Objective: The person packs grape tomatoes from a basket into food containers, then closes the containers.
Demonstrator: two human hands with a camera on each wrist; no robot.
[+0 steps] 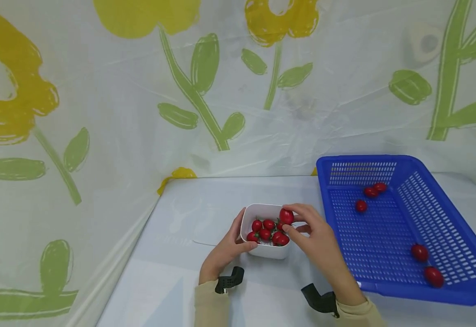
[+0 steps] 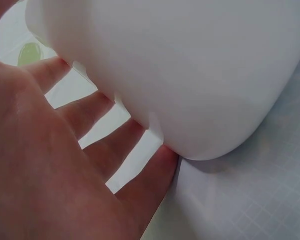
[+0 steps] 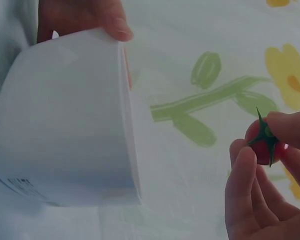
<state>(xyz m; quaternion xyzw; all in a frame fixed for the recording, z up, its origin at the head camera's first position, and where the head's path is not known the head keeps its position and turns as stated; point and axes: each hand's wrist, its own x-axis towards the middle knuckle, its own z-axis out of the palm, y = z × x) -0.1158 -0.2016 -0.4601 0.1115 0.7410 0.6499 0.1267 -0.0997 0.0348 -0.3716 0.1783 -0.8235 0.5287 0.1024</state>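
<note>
A small white plastic container [image 1: 267,251] with several red cherry tomatoes [image 1: 265,234] inside is on the white table. My left hand [image 1: 226,254] grips its left side, the thumb over the near rim; in the left wrist view the fingers [image 2: 122,145] lie along the container's wall [image 2: 189,75]. Above the container's right rim, my right hand [image 1: 323,243] pinches one cherry tomato [image 1: 286,216] between thumb and fingertips. The right wrist view shows this tomato [image 3: 262,145] with its green calyx, apart from the container [image 3: 65,120].
To the right stands a blue perforated basket [image 1: 378,245] holding several loose cherry tomatoes [image 1: 419,252]. Its left wall is close to my right hand. A flower-printed white sheet [image 1: 127,91] hangs behind the table [image 1: 168,254] and down its left side.
</note>
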